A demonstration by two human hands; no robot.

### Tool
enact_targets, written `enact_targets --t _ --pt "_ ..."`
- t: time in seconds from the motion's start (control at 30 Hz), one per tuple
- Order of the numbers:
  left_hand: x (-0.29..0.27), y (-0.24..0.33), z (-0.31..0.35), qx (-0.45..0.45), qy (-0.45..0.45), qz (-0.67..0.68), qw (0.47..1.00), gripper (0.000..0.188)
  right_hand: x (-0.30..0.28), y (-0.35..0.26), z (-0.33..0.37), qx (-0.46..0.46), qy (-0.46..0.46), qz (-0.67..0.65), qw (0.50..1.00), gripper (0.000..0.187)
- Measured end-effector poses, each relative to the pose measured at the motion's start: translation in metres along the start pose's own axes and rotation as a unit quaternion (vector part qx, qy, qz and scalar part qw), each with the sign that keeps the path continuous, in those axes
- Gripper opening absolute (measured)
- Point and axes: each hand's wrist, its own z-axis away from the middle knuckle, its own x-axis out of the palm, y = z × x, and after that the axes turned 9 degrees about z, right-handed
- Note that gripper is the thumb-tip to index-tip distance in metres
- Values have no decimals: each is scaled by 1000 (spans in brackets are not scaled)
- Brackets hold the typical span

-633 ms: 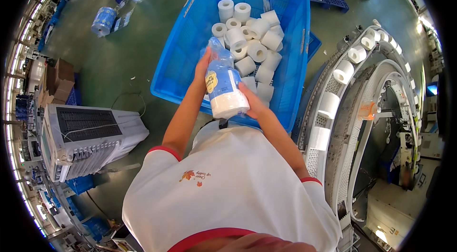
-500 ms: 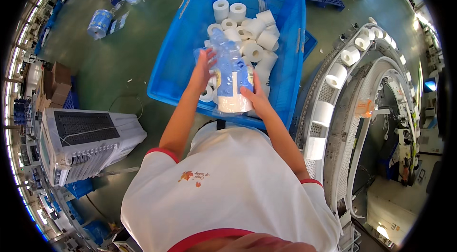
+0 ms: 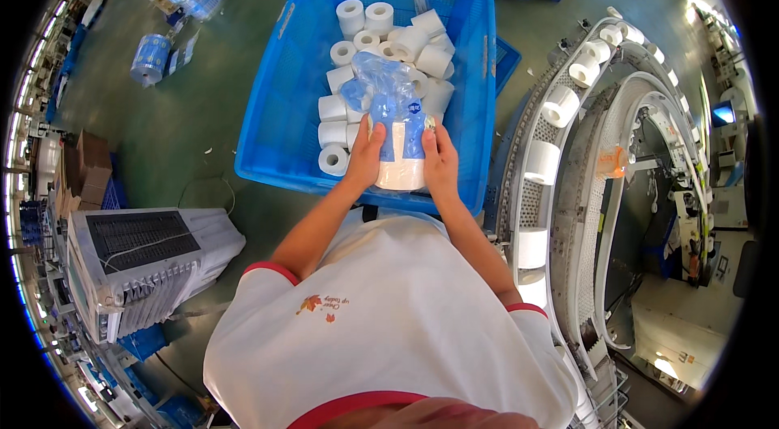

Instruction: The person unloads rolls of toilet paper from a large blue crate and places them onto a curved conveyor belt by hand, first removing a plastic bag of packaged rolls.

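Between my two hands is a pack of toilet paper in a clear and blue printed plastic bag. My left hand is closed on its left side, thumb up along the plastic. On the opposite side my right hand grips it the same way. The loose, crumpled end of the bag points away from me over the rolls. Beneath and beyond the pack, many unwrapped white toilet rolls lie heaped in a large blue plastic crate.
A curved conveyor carrying white rolls runs along my right. At left stands a grey air cooler. Rolls of printed blue film rest on the green floor at far left, and brown cartons stand above the cooler.
My left hand has come in from the air beside the bag and taken hold of the pack's left side. The bag's loose end has slumped lower. The view has shifted slightly.
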Motion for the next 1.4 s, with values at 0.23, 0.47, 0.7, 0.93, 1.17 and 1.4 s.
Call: enact_targets --t 0.23,0.47,0.7,0.93,1.17,1.4 --pt "1 -14 -5 26 25 -55 998 46 4 10 2 26 100 -9 995 34" --pt "14 -3 7 98 -1 -180 979 46 -10 -8 -8 128 41 -246 960 33" --pt "20 20 -1 166 -20 -228 959 40 -5 14 -18 126 90 -163 974 28" --pt "6 12 2 42 -37 -130 990 41 -11 7 -23 22 185 113 976 31" --pt "-19 -12 -14 -348 40 103 931 23 4 11 -26 19 28 143 989 23" --pt "-5 -12 -14 -445 28 189 875 33 -46 -26 -15 -302 68 311 899 41"
